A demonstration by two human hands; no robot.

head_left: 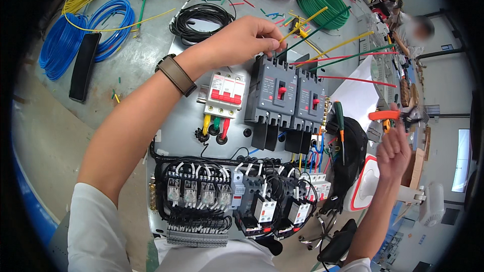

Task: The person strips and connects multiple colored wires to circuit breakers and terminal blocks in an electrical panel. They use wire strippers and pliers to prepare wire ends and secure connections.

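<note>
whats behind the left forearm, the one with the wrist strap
Grey tabletop shows to the upper left of the left forearm, and the grey mounting panel to its lower right. Whatever lies directly behind it is covered and cannot be seen.

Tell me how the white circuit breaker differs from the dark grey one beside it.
The white circuit breaker is smaller; the dark grey breaker is bulkier. The white one has a row of red levers, the grey one a single red toggle. Coloured wires enter the white one's lower edge; dark flaps project below the grey one. Both have red controls.
</note>
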